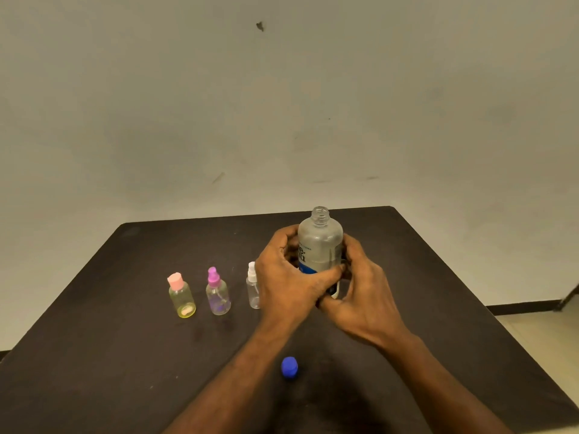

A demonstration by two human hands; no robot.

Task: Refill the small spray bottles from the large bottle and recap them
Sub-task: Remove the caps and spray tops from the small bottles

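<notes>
Cupping large bottle (319, 242), both hands (322, 286)

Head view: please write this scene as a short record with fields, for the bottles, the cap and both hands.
large bottle: upright, neck open, no cap on it
blue cap: lies on the table, near the person, apart from the bottle
left hand: grips the large bottle from its left side
right hand: grips the large bottle from its right side
small bottles: three in a row to the left, all capped: pink cap, purple sprayer, white sprayer
table: dark top
</notes>
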